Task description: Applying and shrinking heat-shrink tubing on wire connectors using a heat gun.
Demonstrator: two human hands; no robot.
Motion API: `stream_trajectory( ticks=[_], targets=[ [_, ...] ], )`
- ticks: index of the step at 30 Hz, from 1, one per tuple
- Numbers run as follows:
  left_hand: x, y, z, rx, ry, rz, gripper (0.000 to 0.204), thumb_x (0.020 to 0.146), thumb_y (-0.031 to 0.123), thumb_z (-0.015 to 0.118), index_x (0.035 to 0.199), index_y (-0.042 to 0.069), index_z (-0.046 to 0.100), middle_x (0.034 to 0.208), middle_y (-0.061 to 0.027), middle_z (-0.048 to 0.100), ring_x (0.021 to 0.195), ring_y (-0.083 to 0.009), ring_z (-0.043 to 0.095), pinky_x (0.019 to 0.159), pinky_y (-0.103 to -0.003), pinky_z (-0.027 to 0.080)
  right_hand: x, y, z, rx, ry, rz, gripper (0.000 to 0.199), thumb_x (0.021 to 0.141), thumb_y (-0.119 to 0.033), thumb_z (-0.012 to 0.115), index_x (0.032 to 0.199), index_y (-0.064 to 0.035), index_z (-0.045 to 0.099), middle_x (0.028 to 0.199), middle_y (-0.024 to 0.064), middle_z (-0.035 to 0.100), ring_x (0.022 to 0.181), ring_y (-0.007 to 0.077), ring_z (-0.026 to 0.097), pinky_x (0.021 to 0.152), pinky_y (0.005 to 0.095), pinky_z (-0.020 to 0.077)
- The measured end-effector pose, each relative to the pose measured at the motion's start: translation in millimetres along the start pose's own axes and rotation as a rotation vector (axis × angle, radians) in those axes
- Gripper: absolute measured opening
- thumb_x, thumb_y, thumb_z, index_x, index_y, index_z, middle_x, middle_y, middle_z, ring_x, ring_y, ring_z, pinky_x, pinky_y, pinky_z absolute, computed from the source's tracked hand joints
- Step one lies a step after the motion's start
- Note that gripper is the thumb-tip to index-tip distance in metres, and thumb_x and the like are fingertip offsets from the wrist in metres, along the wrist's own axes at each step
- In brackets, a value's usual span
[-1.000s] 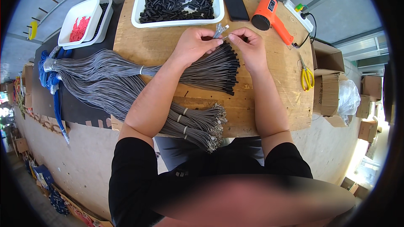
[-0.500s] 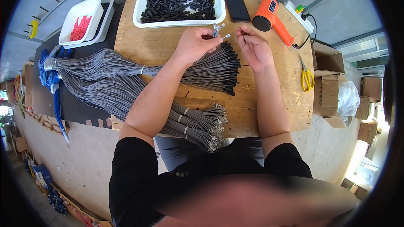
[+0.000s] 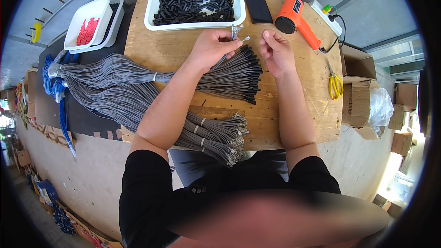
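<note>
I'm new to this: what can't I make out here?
In the head view:
Whether the right hand pinches anything: too small, its curled fingers in the way.
The gripped part of the thin grey wires: hidden by the left hand.
Part of the grey cable bundles: behind the left forearm.
Most of what the lower tray holds: covered by the tray of pink pieces.

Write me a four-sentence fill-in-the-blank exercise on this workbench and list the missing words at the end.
1. Several grey wires stick out of the person's ____ hand.
2. The large white tub on the wooden tabletop holds short tubes coloured ____.
3. Seen from above, the phone lies to the ____ of that tub.
4. The handles of the scissors are coloured ____.

Missing words: left; black; right; yellow.
</note>
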State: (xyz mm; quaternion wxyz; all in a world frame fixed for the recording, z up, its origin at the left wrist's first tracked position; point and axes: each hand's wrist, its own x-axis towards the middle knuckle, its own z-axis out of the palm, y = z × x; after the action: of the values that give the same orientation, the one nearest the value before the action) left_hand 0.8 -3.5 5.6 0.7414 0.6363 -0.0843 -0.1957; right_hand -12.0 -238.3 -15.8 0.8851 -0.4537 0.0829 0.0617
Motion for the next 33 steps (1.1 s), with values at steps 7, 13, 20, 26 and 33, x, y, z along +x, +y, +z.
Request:
stream_trajectory(
  ticks=[7, 13, 20, 26, 33],
  targets=[
    [0.8, -1.9, -1.8, -0.024, -0.001, -0.006, 0.018, 0.09, 0.012, 0.077, 0.097, -0.004, 0.072, 0.077, -0.001, 0.065, 0.066, -0.0078, 0.057, 0.061, -0.023, 0.047, -11.9, -3.2, 22.0, -0.182, -0.093, -0.065, 0.025, 0.1, -0.007, 0.064, 0.123, 0.0002, 0.07, 0.09, 0.0015, 0.068, 0.074, 0.0086, 0.058, 0.068, 0.02, 0.0456],
    [0.7, -0.2, -1.0, -0.057, -0.004, -0.021, 0.017, 0.09, 0.011, 0.076, 0.098, -0.004, 0.072, 0.076, -0.0009, 0.065, 0.065, -0.008, 0.057, 0.06, -0.023, 0.047, -14.9, -1.6, 24.3, -0.289, -0.161, -0.103, 0.023, 0.098, -0.004, 0.065, 0.12, 0.0003, 0.067, 0.1, 0.0067, 0.073, 0.081, 0.0118, 0.064, 0.073, 0.0234, 0.0495],
    [0.5, -0.7, -1.4, -0.055, -0.001, -0.017, 0.018, 0.09, 0.012, 0.077, 0.098, -0.003, 0.073, 0.077, -0.0007, 0.065, 0.066, -0.0076, 0.057, 0.06, -0.023, 0.047, -11.7, 0.8, 18.8, -0.315, -0.164, -0.145, 0.015, 0.095, -0.002, 0.069, 0.11, -0.0014, 0.066, 0.1, 0.0117, 0.075, 0.085, 0.0162, 0.071, 0.074, 0.027, 0.0556],
    [0.5, -1.2, -1.7, -0.059, -0.006, -0.009, 0.018, 0.089, 0.012, 0.077, 0.098, -0.003, 0.073, 0.078, -0.0008, 0.065, 0.066, -0.0075, 0.057, 0.06, -0.023, 0.047, -13.3, 0.8, 22.3, -0.339, -0.167, -0.154, 0.015, 0.094, -0.002, 0.069, 0.109, -0.0007, 0.067, 0.099, 0.0119, 0.075, 0.083, 0.0164, 0.071, 0.073, 0.0275, 0.0561],
    [-2.1, 3.1, -0.6, -0.025, -0.022, -0.023, 0.011, 0.091, 0.008, 0.074, 0.096, -0.002, 0.071, 0.077, -0.0015, 0.064, 0.066, -0.0096, 0.058, 0.061, -0.024, 0.047, -13.6, 3.6, 22.5, -0.333, -0.154, -0.215, 0.018, 0.094, -0.001, 0.068, 0.112, 0.0019, 0.071, 0.1, 0.0126, 0.075, 0.087, 0.0172, 0.072, 0.074, 0.0277, 0.0572]
  ],
)
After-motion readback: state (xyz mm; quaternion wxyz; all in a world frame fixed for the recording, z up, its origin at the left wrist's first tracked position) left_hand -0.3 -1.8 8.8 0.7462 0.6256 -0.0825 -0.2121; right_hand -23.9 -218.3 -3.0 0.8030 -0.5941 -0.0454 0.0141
